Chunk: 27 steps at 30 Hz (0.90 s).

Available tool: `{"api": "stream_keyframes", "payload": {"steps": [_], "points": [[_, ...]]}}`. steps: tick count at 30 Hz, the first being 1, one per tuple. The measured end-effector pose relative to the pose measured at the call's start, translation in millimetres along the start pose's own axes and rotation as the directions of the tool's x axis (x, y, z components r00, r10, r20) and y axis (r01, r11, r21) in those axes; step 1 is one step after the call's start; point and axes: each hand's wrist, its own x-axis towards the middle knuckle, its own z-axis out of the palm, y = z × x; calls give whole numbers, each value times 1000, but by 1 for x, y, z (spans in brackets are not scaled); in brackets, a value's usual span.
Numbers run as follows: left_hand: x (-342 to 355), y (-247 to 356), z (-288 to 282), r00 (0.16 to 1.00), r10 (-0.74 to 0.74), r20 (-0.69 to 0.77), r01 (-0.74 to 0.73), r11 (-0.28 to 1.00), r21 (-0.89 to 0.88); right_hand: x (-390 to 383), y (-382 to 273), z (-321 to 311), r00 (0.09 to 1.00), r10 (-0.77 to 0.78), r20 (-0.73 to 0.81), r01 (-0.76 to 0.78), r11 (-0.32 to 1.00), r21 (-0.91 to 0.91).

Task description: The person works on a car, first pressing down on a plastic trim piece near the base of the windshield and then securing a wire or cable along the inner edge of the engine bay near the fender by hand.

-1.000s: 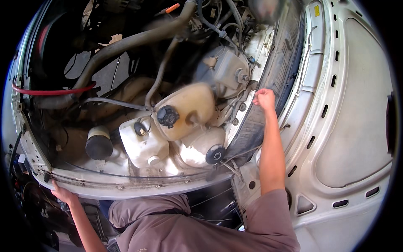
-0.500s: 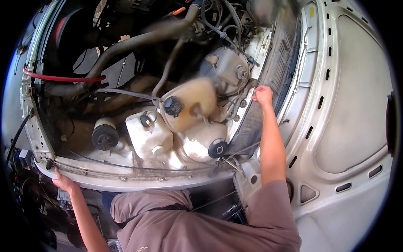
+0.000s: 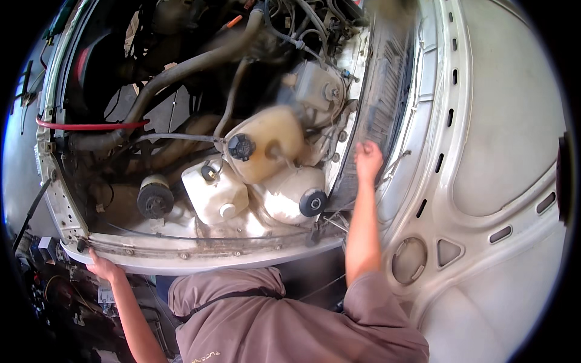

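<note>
Only one small white label (image 3: 105, 294) shows, rectangular with dark print, low on the left beneath the car's front edge.

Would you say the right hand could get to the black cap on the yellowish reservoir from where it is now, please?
Probably yes. The right hand rests on the dark cowl panel, with the black cap to its left on top of the yellowish reservoir. Nothing visibly covers the cap; hoses run above it only.

View: one head-worn fisheye camera, no second view.
Facing: steeply down into an open engine bay (image 3: 230, 151), raised hood (image 3: 496, 133) at right.
Nearness: close, at arm's reach.
Edges: bent, dark rim.
</note>
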Motion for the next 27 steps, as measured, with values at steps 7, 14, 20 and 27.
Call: {"api": "stream_keyframes", "payload": {"steps": [7, 14, 20, 27], "points": [[1, -5, 5, 998, 52, -22, -51, 998, 20, -87, 51, 7, 977, 184, 108, -176, 981, -81], [15, -16, -3, 996, 92, 9, -92, 995, -38, -76, 48, -6, 929, 167, 329, -167, 985, -29], [41, -38, -19, 990, 140, 30, -139, 990, -26, -72, 46, -15, 918, 100, 383, -133, 989, 60], [28, -30, -8, 990, 137, 32, -135, 990, -49, -72, 37, -14, 925, 117, 361, -115, 993, -26]]}}
